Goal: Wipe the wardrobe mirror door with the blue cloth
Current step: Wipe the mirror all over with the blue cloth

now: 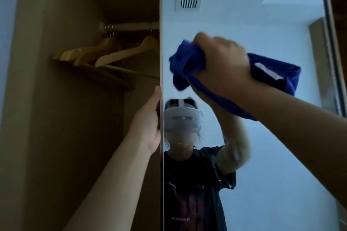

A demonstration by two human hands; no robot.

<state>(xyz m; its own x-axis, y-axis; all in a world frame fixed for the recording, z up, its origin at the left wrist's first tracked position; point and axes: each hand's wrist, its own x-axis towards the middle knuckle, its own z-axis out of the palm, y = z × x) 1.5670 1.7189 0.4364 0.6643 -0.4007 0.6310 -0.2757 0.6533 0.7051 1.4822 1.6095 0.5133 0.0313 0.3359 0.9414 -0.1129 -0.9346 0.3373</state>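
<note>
We see wooden hangers on a rail inside a dim, brown-walled wardrobe interior.

A tall mirror door (thin frame, brass corners) fills the frame's right. A bunched blue cloth presses against its upper centre.

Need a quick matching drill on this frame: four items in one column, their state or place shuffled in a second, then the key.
Column 1
1. blue cloth
2. left hand
3. wooden hangers
4. right hand

Column 2
A. hang from the rail inside the wardrobe
B. grips the mirror door's left edge
C. bunched against the glass
D. clenched round fabric, upper half of the mirror

Pairs: 1-C, 2-B, 3-A, 4-D
</note>
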